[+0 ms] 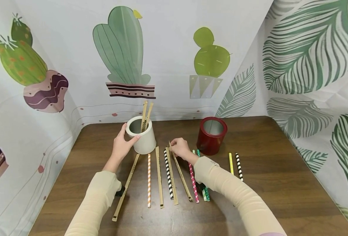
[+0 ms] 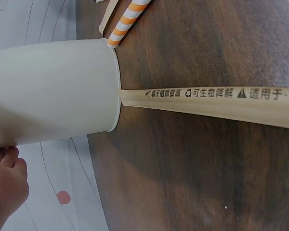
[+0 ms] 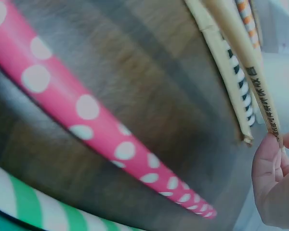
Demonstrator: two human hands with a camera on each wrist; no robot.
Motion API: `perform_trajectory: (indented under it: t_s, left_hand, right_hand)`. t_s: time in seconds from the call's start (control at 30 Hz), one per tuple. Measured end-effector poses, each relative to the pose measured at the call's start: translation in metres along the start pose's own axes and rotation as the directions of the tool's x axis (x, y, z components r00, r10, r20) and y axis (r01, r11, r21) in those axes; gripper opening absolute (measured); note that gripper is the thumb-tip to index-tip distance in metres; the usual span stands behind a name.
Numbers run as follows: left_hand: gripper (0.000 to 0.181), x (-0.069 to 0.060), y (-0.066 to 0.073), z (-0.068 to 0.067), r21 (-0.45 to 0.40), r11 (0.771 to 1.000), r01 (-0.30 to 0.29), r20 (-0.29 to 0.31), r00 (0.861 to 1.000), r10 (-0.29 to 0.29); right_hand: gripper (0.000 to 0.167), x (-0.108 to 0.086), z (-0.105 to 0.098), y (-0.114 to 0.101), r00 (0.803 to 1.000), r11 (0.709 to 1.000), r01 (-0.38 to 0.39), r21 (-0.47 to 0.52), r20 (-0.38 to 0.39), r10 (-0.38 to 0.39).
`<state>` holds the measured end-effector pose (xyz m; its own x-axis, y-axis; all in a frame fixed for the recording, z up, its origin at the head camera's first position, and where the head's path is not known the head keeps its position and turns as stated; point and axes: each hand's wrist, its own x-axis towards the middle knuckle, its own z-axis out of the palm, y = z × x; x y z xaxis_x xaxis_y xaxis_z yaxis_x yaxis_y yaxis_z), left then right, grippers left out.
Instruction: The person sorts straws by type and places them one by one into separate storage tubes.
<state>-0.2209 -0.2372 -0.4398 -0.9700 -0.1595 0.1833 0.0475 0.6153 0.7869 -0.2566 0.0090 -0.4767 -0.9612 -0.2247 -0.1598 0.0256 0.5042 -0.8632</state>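
At the back left of the table stands a white can (image 1: 144,143) with two paper-wrapped straws (image 1: 144,119) leaning in it. My left hand (image 1: 122,144) grips the can's rim and side, thumb at the front; in the left wrist view the fingers (image 2: 8,168) touch the can (image 2: 58,91). My right hand (image 1: 180,148) pinches the upper end of a paper-wrapped straw (image 1: 182,175), which slants down toward the front. In the right wrist view, thumb and finger of the hand (image 3: 279,185) hold that wrapped straw (image 3: 253,72).
A red can (image 1: 210,141) stands at the back right. Left of the right hand lie wrapped straws (image 1: 159,180), an orange-striped straw (image 1: 149,183) and a black-striped one (image 1: 168,177). Pink dotted (image 1: 193,183) and green straws lie under the right forearm; a yellow straw (image 1: 231,162) is further right.
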Motion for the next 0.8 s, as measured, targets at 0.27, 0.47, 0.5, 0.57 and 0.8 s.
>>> perform_trajectory:
  t_s: [0.27, 0.47, 0.5, 0.57, 0.8]
  left_hand:
    - [0.087, -0.001, 0.001, -0.001, -0.002, 1.000, -0.002, 0.000, 1.000, 0.002]
    - [0.086, -0.002, 0.004, -0.002, 0.000, 1.000, -0.011, -0.007, 1.000, 0.011]
    - [0.087, -0.002, 0.004, -0.002, 0.002, 1.000, -0.013, -0.006, 1.000, 0.013]
    - [0.087, -0.002, 0.004, -0.002, 0.003, 1.000, -0.017, -0.006, 1.000, 0.017]
    - [0.087, -0.002, 0.004, -0.002, -0.003, 1.000, -0.015, -0.007, 1.000, 0.015]
  right_hand:
    - [0.010, -0.002, -0.011, -0.024, 1.000, 0.989, -0.015, 0.147, -0.014, 0.017]
    - [0.008, 0.000, -0.020, -0.039, 0.999, 0.968, -0.032, 0.248, -0.030, 0.041]
    - [0.009, -0.001, -0.021, -0.041, 0.999, 0.963, -0.035, 0.268, -0.030, 0.045]
    - [0.009, -0.001, -0.024, -0.047, 0.998, 0.952, -0.037, 0.303, -0.032, 0.049]
    - [0.009, -0.005, -0.041, -0.070, 1.000, 0.910, -0.004, 0.415, -0.025, 0.016]
